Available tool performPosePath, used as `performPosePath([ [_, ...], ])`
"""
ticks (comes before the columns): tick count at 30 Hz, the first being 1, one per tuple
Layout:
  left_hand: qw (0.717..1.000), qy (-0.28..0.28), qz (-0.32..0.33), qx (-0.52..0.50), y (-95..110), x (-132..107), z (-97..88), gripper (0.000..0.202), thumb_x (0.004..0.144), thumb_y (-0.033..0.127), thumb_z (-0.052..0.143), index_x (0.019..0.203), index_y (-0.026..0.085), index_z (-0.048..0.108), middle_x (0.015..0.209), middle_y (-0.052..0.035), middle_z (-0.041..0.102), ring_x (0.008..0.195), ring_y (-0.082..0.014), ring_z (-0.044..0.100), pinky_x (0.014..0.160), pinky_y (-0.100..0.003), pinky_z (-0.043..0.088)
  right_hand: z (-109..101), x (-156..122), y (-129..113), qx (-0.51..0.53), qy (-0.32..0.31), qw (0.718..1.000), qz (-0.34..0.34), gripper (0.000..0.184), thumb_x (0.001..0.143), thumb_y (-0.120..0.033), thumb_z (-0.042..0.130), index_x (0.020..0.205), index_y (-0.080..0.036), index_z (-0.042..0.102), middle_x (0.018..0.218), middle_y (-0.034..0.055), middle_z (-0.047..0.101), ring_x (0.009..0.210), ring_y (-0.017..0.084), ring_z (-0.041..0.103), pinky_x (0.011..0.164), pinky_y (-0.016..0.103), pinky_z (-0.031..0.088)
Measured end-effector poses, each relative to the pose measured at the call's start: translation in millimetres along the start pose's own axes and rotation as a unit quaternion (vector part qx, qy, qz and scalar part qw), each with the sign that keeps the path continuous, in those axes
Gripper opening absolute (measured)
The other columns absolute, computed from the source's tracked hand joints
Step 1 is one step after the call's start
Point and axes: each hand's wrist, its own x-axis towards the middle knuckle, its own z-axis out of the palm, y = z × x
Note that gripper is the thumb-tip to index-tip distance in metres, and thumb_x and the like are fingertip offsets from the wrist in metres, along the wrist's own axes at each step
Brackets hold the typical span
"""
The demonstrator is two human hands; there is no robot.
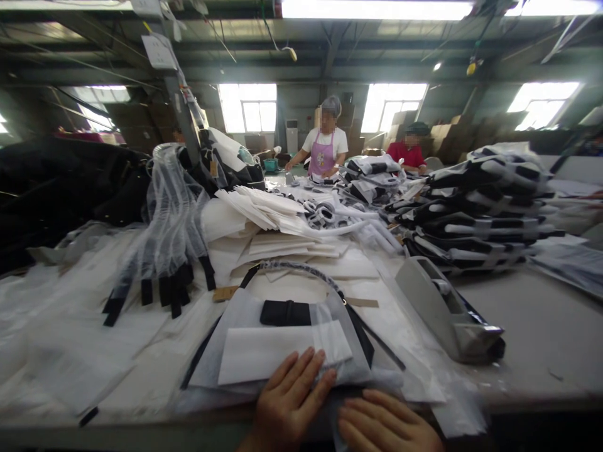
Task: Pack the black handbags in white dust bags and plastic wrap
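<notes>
A black handbag (366, 342) lies in front of me, mostly covered by translucent wrapping paper (211, 355). Its handle (301, 269) arches away from me and is wrapped in clear plastic. Across the front lies a folded white sheet (264, 355), below a black strap tab (285, 312). My left hand (294, 395) rests on the sheet's lower right part, fingers stretched out flat. Beside it, my right hand (384, 424) is at the bag's near edge over the wrapping, fingers extended and close together. Its thumb is hidden.
A grey tape dispenser (445, 311) stands to the right. Behind the bag are stacked white sheets (264, 213); plastic-wrapped straps (174, 213) hang at left. Wrapped bags (485, 207) are piled at right. A person in a purple apron (323, 154) and another in red (407, 154) are across the table.
</notes>
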Motion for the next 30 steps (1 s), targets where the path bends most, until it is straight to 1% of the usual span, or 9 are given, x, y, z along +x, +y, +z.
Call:
performPosePath([
  [4,1.000,-0.006,0.001,-0.009,1,0,0.2,0.036,0.104,0.019,0.037,0.122,0.023,0.069,0.124,-0.0012,0.072,0.120,-0.0199,0.064,0.109,-0.035,0.047,-15,30,15,-0.034,-0.052,0.998,-0.020,0.034,0.104,-0.014,0.039,0.105,-0.016,0.073,0.103,0.0028,0.079,0.100,0.017,0.073,0.104,0.033,0.052],
  [8,1.000,0.020,-0.014,-0.019,1,0,2.1,0.029,0.102,0.017,0.046,0.113,0.020,0.072,0.114,-0.0021,0.076,0.115,-0.0191,0.068,0.108,-0.034,0.049,-9,51,28,-0.014,-0.027,0.998,0.051,0.027,0.103,-0.018,0.046,0.098,-0.018,0.072,0.101,0.0071,0.077,0.093,0.018,0.072,0.087,0.033,0.058],
  [12,0.998,0.051,-0.008,-0.034,-2,0,3.5,0.029,0.101,0.011,0.044,0.101,0.015,0.073,0.106,-0.0034,0.078,0.111,-0.0184,0.070,0.104,-0.031,0.053,5,51,34,0.053,-0.057,0.989,0.126,0.029,0.104,-0.022,0.042,0.096,-0.019,0.070,0.087,0.0063,0.073,0.072,0.017,0.067,0.065,0.028,0.056],
  [17,0.996,0.072,-0.014,-0.054,-2,-1,7.1,0.029,0.096,0.008,0.044,0.099,0.012,0.072,0.099,-0.0060,0.079,0.107,-0.0165,0.071,0.105,-0.029,0.052,11,47,41,0.145,-0.116,0.959,0.216,0.031,0.093,-0.008,0.043,0.093,-0.022,0.071,0.085,0.0034,0.070,0.077,0.017,0.066,0.068,0.026,0.054],
  [20,0.988,0.106,-0.078,-0.083,5,-2,10.9,0.030,0.087,0.004,0.047,0.101,0.013,0.072,0.096,-0.0052,0.080,0.101,-0.0144,0.073,0.107,-0.025,0.049,14,47,45,0.192,-0.142,0.930,0.280,0.025,0.090,-0.008,0.051,0.088,-0.023,0.071,0.087,0.0018,0.069,0.082,0.016,0.067,0.073,0.023,0.054],
  [22,0.979,0.105,-0.143,-0.102,11,0,12.2,0.030,0.086,0.007,0.052,0.111,0.013,0.069,0.095,-0.0050,0.079,0.095,-0.0137,0.075,0.103,-0.022,0.052,17,48,47,0.210,-0.152,0.910,0.322,0.017,0.089,-0.012,0.060,0.081,-0.023,0.071,0.085,0.0006,0.069,0.080,0.015,0.067,0.073,0.022,0.053],
  [24,0.971,0.083,-0.195,-0.111,16,3,12.9,0.032,0.091,0.018,0.055,0.121,0.012,0.063,0.093,-0.0044,0.080,0.087,-0.0131,0.076,0.095,-0.020,0.056,20,51,49,0.209,-0.169,0.890,0.368,0.013,0.086,-0.014,0.069,0.075,-0.022,0.070,0.082,-0.0005,0.068,0.078,0.015,0.066,0.072,0.021,0.052],
  [27,0.962,0.083,-0.245,-0.091,20,11,14.8,0.035,0.099,0.035,0.049,0.125,0.015,0.061,0.084,-0.0010,0.079,0.074,-0.0112,0.075,0.087,-0.019,0.058,22,53,51,0.193,-0.201,0.863,0.421,0.014,0.080,-0.015,0.077,0.070,-0.021,0.070,0.080,-0.0009,0.068,0.076,0.015,0.066,0.072,0.023,0.051],
  [30,0.960,0.082,-0.259,-0.071,22,18,18.4,0.038,0.101,0.041,0.044,0.124,0.017,0.061,0.080,0.0002,0.076,0.068,-0.0108,0.073,0.079,-0.020,0.059,23,52,51,0.207,-0.186,0.870,0.408,0.014,0.081,-0.016,0.077,0.070,-0.021,0.069,0.080,-0.0005,0.068,0.075,0.014,0.066,0.072,0.022,0.052],
])
